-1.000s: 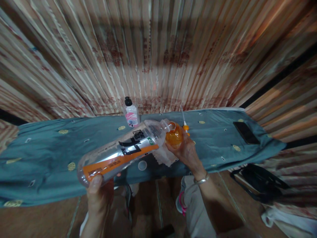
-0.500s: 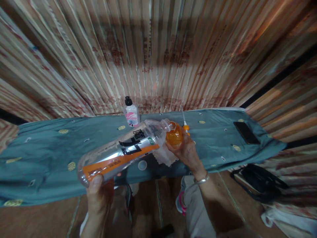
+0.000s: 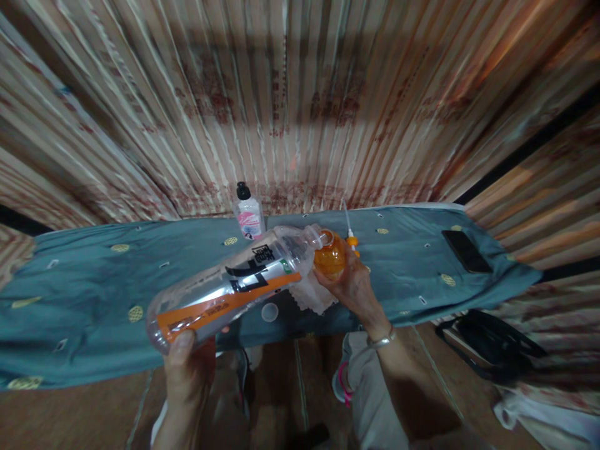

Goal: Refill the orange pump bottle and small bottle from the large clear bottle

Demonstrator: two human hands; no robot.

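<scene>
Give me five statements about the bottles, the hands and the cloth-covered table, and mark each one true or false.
1. The left hand grips the base of the large clear plastic bottle with the orange label. True.
2. The large bottle stands upright on the teal cloth-covered table. False: it is tilted, its mouth lowered toward the small round orange container.
3. The right hand holds the small orange container. True.
4. The small bottle with the black cap and pink label lies on its side. False: it stands upright at the table's far edge.
5. The flat black phone lies at the table's left end. False: it lies toward the right end.
</scene>
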